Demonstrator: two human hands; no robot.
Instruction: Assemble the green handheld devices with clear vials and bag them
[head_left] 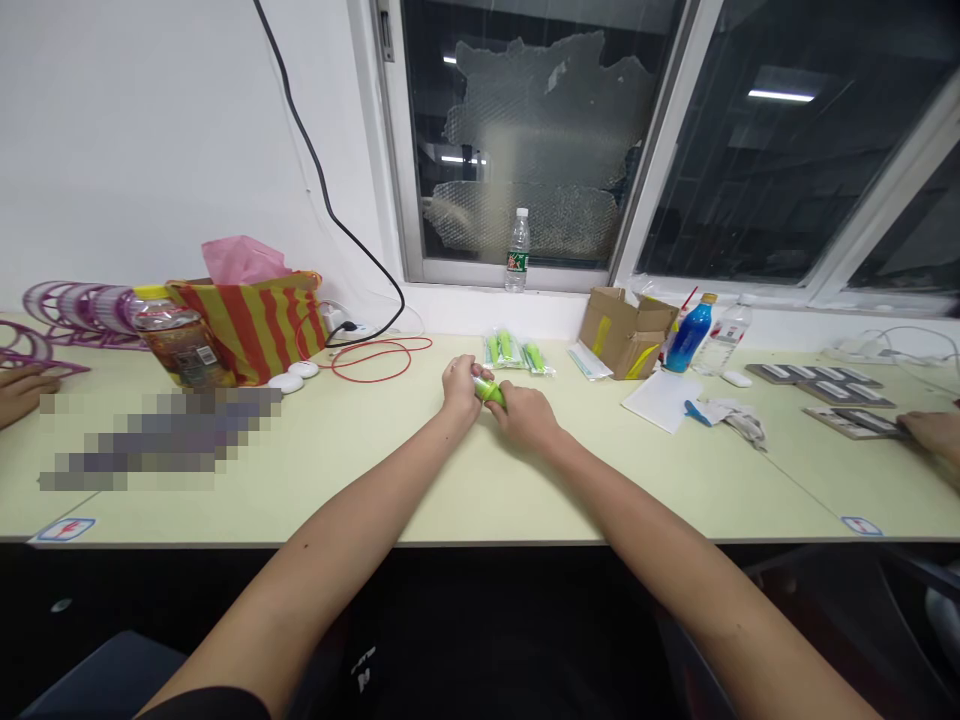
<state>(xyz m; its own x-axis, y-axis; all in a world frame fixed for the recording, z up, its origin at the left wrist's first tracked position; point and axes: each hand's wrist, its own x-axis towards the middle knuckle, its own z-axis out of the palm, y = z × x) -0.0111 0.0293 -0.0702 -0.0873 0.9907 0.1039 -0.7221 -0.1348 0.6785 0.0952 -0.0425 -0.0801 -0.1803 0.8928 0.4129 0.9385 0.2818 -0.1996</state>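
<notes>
Just beyond the table's middle, my left hand (463, 385) and my right hand (523, 412) meet around a small bright green tube-shaped item (489, 391). Both are closed on it, the left at its far end and the right at its near end, so fingers hide much of it. Part of its surface looks clear or shiny. Behind my hands lie several similar green items in clear bags (504, 348), with another bagged green item (535, 357) beside them.
An open cardboard box (626, 330), a blue bottle (688, 335) and white paper (664, 400) stand or lie to the right, near a glove (735, 415). At left are a striped bag (259, 325) and red cable (375, 378). Other people's hands show at both edges.
</notes>
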